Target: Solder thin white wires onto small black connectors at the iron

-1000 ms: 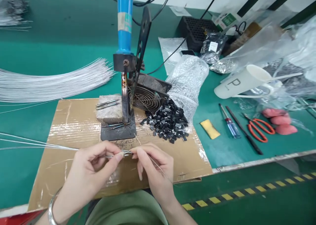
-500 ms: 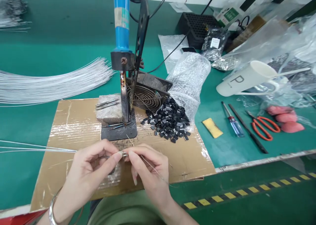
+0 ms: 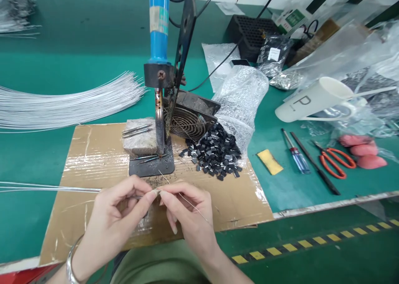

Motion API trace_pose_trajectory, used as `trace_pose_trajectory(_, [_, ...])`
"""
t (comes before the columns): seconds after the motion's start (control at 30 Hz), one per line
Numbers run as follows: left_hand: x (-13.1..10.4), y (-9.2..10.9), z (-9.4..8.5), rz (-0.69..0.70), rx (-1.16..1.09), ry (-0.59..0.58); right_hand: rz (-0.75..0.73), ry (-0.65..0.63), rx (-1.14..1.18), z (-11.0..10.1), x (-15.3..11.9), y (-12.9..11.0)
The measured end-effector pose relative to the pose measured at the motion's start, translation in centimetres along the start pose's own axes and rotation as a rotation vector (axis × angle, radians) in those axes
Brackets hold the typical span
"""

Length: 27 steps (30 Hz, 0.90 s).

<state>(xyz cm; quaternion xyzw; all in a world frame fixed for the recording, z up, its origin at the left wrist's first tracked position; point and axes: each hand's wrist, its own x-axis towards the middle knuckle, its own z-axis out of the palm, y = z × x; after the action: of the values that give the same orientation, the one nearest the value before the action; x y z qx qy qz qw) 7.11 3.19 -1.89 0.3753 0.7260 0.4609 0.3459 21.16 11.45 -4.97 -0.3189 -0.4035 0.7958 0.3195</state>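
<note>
My left hand [image 3: 118,217] is closed in a pinch around thin white wires [image 3: 75,188] that run in from the left edge. Its fingertips meet those of my right hand [image 3: 188,211], over the cardboard [image 3: 93,151]. Thumb and forefinger of the right hand are pinched at the wire ends; any small part there is hidden. A thin strand of solder wire [image 3: 193,207] passes across the right hand's fingers, its tip pointing up toward the soldering iron [image 3: 159,34]. That iron stands upright in a holder on a dark metal base [image 3: 152,167], just beyond my hands.
Right of the iron lie a small round-grilled fan [image 3: 190,122] and a pile of black parts [image 3: 216,153]. A bundle of white wires [image 3: 68,103] lies left. Farther right are a yellow sponge [image 3: 269,162], a screwdriver [image 3: 296,153], orange-handled pliers [image 3: 336,161] and a white mug [image 3: 311,99].
The view has shifted slightly, so the bench items sit a little farther right. Both hands stay pinched together at the wire ends, with only small finger movement.
</note>
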Motion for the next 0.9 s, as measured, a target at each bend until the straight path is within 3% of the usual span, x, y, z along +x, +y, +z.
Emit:
trace_pose_trajectory(0.33, [-0.1,-0.3,-0.2,0.035,0.049,-0.038,0.022,-0.022,0.002,-0.4,0.1,-0.1])
trace_pose_trajectory(0.6, [-0.1,-0.5,-0.4,0.007,0.029,-0.089,0.184,-0.081,0.056,-1.2,0.6,-0.7])
trace_pose_trajectory(0.9, [-0.2,-0.3,-0.2,-0.009,0.024,-0.039,0.192,-0.101,0.106,-1.2,0.5,-0.3])
